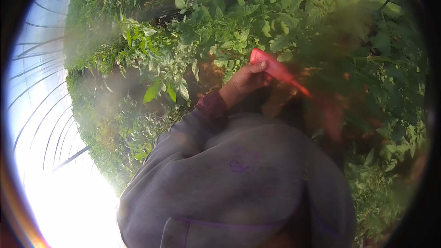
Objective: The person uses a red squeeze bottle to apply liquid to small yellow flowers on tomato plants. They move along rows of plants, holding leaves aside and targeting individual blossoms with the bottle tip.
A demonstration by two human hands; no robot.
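My left hand (243, 82), in a grey sleeve with a dark red cuff, is closed around a red translucent plastic squeeze bottle (275, 69). The thumb lies on the bottle near its wide base. Its long narrow nozzle points down to the right, over shaded soil. Leafy plants (241, 34) that look like tomato plants stand just beyond the bottle. My right hand is out of view. The grey top on my torso fills the lower middle, and a dim reddish blur lies to the right of the nozzle.
Dense foliage (100, 110) extends along the left, with more leaves (396, 151) at the right. Brown soil (208, 74) shows between plants. Curved hoops of a greenhouse tunnel (41, 110) rise at the far left against bright light. Blurred greenery covers the upper right.
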